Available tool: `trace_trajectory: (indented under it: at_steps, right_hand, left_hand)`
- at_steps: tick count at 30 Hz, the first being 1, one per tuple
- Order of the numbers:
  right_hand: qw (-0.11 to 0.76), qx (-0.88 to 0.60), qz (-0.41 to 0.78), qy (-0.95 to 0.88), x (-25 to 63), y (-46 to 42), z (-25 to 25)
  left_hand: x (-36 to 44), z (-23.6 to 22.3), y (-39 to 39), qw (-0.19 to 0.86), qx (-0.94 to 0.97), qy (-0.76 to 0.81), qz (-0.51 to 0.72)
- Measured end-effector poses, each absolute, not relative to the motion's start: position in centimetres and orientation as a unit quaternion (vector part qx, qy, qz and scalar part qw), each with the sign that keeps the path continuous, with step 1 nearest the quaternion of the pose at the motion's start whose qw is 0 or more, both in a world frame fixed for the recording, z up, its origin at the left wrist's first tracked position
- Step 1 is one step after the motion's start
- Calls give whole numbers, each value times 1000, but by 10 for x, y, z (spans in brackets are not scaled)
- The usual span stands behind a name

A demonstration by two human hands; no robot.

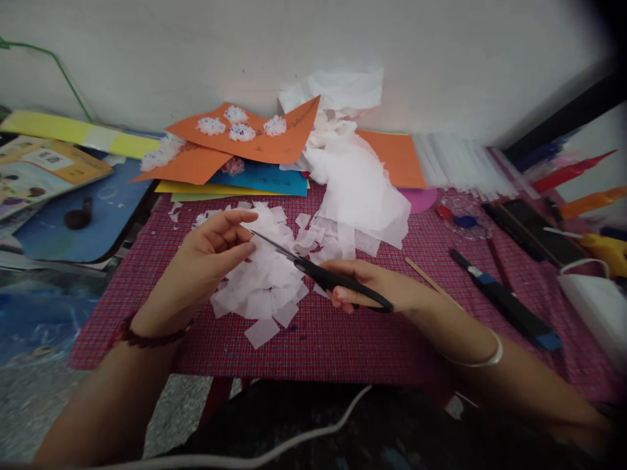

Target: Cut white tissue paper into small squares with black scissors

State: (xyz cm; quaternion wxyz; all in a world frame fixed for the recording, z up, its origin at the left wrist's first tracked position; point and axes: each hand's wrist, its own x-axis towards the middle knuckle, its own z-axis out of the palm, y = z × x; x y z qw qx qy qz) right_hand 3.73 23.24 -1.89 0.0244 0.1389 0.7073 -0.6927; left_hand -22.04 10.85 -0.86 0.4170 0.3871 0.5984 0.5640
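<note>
My right hand (377, 287) is closed round the black handles of a pair of scissors (323, 274), whose blades point left toward my left hand. My left hand (210, 254) hovers over a heap of small white tissue squares (267, 287), fingers curled together at the blade tips; a small bit of tissue may be pinched there, but I cannot make it out. Both hands are above a red checked cloth (343, 339) covering the table.
Crumpled white tissue (357, 183) lies behind the scissors. Orange card (255, 140) carrying white paper flowers rests on blue and yellow sheets. A paint palette (463, 219), a black and blue marker (499, 297), a wooden stick (426, 277) and pens lie right. Books are at the left.
</note>
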Motion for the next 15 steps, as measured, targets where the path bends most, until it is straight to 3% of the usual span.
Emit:
trace_trajectory:
  at_steps: [9,15]
  right_hand:
    - [23,117,-697,707,39,232,-27]
    - [28,74,-703,707,43,235,-22]
  left_hand:
    - [-222,-10,106,409,377,613,561]
    - [-226,-14,107,301,459,639,539]
